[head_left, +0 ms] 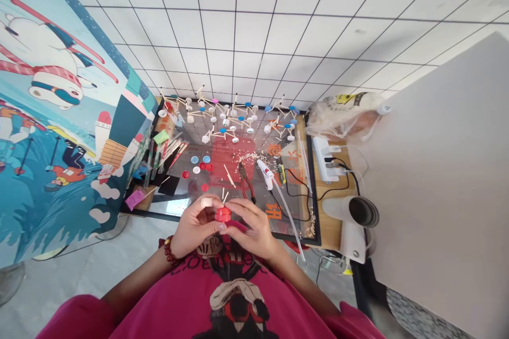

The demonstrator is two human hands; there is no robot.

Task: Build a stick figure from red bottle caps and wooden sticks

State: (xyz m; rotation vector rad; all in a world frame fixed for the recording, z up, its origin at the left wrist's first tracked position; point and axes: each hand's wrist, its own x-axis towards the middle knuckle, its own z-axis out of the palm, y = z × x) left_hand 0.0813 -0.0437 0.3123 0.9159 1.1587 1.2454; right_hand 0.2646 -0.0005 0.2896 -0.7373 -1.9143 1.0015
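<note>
Close to my body, at the table's front edge, my left hand (199,225) and my right hand (251,226) pinch red bottle caps (223,214) between their fingertips. The caps seem pressed together; how many there are I cannot tell. Two short thin wooden sticks (225,197) rise just beyond the fingertips; whether they join the caps is hidden. A pair of pliers (246,183) with red handles lies just past my right hand. Beyond it is a white hot glue gun (265,174) with a long clear glue stick in its back.
Several small stick-and-cap models (234,119) stand along the back. Loose caps (196,169), wood chips (252,158) and two sticks (229,176) lie mid-table. Bundled sticks (170,151) are at left. A power strip (326,159), cables and stacked cups (353,212) sit at right.
</note>
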